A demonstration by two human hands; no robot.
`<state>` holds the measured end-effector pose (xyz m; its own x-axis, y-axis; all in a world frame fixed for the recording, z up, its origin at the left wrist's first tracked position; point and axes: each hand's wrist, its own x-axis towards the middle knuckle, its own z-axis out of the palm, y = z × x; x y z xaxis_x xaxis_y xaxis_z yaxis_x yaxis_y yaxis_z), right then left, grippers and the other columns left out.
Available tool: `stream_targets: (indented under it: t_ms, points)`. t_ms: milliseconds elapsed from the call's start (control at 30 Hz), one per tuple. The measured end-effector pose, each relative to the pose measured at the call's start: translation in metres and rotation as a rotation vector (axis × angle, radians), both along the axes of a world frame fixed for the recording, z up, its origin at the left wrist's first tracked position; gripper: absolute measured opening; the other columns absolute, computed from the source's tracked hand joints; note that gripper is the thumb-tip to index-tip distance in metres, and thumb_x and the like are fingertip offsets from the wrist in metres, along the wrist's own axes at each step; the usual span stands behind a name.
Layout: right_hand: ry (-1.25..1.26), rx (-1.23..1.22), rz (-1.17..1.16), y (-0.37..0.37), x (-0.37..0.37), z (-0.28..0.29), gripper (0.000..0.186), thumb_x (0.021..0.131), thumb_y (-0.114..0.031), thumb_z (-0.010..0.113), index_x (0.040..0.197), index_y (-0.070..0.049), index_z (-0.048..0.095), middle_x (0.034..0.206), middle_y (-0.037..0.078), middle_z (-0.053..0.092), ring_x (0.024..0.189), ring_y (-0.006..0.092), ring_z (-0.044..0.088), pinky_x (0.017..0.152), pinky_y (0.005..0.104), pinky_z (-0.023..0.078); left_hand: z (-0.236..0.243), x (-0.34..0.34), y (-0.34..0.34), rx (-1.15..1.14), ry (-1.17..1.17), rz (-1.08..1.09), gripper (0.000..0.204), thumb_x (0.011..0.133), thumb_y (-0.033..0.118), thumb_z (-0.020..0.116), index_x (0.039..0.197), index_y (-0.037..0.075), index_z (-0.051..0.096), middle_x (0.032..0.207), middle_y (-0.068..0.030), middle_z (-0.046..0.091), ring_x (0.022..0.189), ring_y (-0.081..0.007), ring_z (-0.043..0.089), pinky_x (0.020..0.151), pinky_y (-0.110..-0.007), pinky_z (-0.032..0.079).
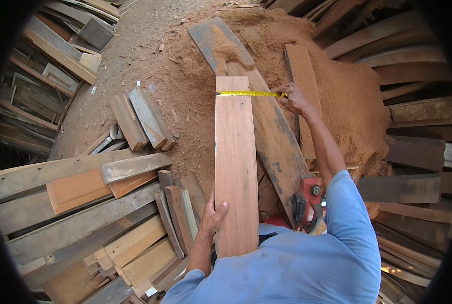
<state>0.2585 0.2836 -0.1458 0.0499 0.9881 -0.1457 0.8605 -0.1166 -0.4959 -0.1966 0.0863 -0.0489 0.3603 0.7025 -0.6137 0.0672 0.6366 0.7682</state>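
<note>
A long reddish-brown plank stretches away from my body, its near end against my blue shirt. My left hand grips the plank's left edge near that end, thumb on top and fingers hidden behind the edge. Across the far end of the plank lies a yellow tape measure, its blade drawn out to the right. My right hand closes around the tape's case, just right of the plank. Beneath the plank, a wide grey-brown board slants from far left to near right, partly dusted with sawdust.
A red power tool sits by my right side. Sawdust is heaped on the far right, with another board in it. Short wood blocks lie to the left. Stacked timber lines the near left, and more planks line the right.
</note>
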Motion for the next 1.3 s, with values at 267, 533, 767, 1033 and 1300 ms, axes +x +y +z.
stream_targets:
  t_ms: [267,533,767,1033,1300]
  points:
    - [0.007,-0.001,-0.017,0.001,0.001,0.000,0.041,0.086,-0.018,0.070,0.126,-0.014,0.071,0.125,0.015,0.065,0.121,0.0309,0.054,0.105,0.0420,0.045,0.000,0.001,-0.001,0.015,-0.007,-0.007,0.113,0.085,0.050,0.077,0.163,0.001,0.011,0.161,-0.0242,0.033,0.149,-0.0324,0.034,0.120,-0.043,0.030]
    - [0.174,0.065,0.178,-0.057,-0.034,0.067,0.034,0.082,-0.021,0.063,0.108,0.000,0.071,0.100,0.024,0.068,0.094,0.0390,0.066,0.087,0.0464,0.052,-0.012,-0.015,-0.009,-0.020,-0.232,0.070,0.086,0.101,0.047,0.056,0.161,-0.001,0.017,0.158,-0.0220,0.039,0.145,-0.0293,0.042,0.119,-0.042,0.033]
    - [0.167,-0.286,0.329,-0.211,-0.099,0.152,0.036,0.084,-0.022,0.065,0.113,-0.002,0.071,0.106,0.020,0.068,0.102,0.0341,0.065,0.090,0.0470,0.052,-0.035,-0.060,-0.056,-0.587,-0.437,0.164,0.069,0.105,0.050,0.047,0.150,-0.002,0.042,0.147,-0.0190,0.054,0.132,-0.0261,0.057,0.113,-0.042,0.044]
    - [0.148,-0.395,0.168,-0.303,-0.139,0.207,0.040,0.084,-0.028,0.061,0.116,-0.008,0.073,0.102,0.018,0.065,0.107,0.0343,0.063,0.090,0.0452,0.051,-0.042,-0.076,-0.071,-0.523,-0.520,0.132,0.086,0.098,0.065,0.052,0.147,-0.005,0.045,0.145,-0.0205,0.056,0.133,-0.0282,0.055,0.113,-0.043,0.045]
    - [0.195,-0.327,0.071,-0.343,-0.134,0.198,0.040,0.086,-0.027,0.062,0.120,-0.007,0.070,0.111,0.019,0.062,0.110,0.0367,0.060,0.098,0.0463,0.047,-0.025,-0.063,-0.063,-0.380,-0.435,0.010,0.093,0.087,0.063,0.071,0.145,-0.005,0.046,0.141,-0.0232,0.057,0.132,-0.0298,0.055,0.111,-0.046,0.046]
